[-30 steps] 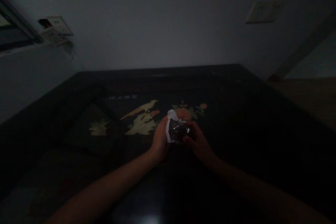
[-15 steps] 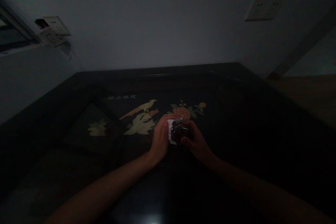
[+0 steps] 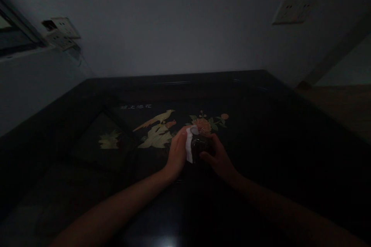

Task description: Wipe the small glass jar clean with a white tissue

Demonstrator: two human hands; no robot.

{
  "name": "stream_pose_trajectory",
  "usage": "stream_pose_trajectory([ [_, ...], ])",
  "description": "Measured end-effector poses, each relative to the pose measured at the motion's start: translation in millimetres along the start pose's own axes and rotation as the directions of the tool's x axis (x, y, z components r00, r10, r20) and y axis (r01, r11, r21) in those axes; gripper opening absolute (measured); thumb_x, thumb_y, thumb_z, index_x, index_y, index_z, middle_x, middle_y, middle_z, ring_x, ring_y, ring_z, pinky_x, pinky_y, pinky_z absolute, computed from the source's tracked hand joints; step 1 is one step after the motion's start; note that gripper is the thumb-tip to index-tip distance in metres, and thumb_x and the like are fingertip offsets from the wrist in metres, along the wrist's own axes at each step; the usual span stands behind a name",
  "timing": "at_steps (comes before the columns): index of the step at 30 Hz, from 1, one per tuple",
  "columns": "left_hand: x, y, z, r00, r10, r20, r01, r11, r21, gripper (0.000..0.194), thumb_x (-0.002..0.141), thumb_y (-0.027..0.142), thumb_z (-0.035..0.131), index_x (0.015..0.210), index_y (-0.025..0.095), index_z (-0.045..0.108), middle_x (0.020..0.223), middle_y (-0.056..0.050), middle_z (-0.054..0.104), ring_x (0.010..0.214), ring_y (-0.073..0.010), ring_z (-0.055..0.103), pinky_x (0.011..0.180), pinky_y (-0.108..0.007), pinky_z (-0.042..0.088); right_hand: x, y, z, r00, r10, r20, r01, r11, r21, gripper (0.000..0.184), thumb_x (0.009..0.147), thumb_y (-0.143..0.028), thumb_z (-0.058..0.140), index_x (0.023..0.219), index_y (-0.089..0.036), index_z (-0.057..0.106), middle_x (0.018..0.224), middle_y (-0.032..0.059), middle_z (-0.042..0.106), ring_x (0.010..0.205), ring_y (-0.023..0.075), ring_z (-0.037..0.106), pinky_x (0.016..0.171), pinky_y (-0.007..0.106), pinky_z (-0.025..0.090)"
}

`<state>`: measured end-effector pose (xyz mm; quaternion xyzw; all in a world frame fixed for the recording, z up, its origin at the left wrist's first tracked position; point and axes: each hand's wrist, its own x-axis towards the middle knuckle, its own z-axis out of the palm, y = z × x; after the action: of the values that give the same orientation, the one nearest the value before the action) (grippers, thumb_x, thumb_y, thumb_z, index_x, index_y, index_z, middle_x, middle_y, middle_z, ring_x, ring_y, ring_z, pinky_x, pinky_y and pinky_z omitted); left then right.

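Observation:
Over the dark tabletop, my right hand point(image 3: 219, 157) grips a dark, shiny, see-through-looking object point(image 3: 199, 145), its thumb at the near side and fingers at the far side; the dim light hides what kind it is. A white, thin sheet point(image 3: 189, 146), tissue or cloth, covers the object's left side. My left hand point(image 3: 176, 149) is curved round that sheet and presses it against the object. Most of its fingertips are hidden behind the sheet.
The glossy black table point(image 3: 174, 208) bears an inlaid bird point(image 3: 159, 117), a flower point(image 3: 203, 125) and a line of characters. Behind it rises a pale wall point(image 3: 179, 27) with sockets point(image 3: 292, 11) on the right and more sockets point(image 3: 65, 27) on the left.
More of the white sheet shows between my hands, standing higher along the object's left side. My left fingers have drawn back from the object's far edge. My right hand keeps its grip.

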<state>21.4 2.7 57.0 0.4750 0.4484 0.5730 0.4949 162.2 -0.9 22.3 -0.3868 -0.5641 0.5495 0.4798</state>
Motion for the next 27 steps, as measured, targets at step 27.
stream_pose_trajectory([
  [27, 3, 2, -10.9, 0.797, 0.478, 0.369, -0.593, 0.734, 0.331, 0.038, 0.096, 0.033, 0.029, 0.106, 0.017, 0.062, 0.113, -0.011, 0.063, 0.108, -0.0219, 0.056, 0.096, -0.039, 0.04, 0, 1, 0, 0.999, -0.039, -0.007, 0.038, 0.999, -0.012, 0.055, 0.063, -0.057, 0.074, 0.097, -0.024, 0.046, 0.087, 0.0017, 0.06, 0.08, 0.0205, 0.06, 0.07, 0.032, 0.049],
])
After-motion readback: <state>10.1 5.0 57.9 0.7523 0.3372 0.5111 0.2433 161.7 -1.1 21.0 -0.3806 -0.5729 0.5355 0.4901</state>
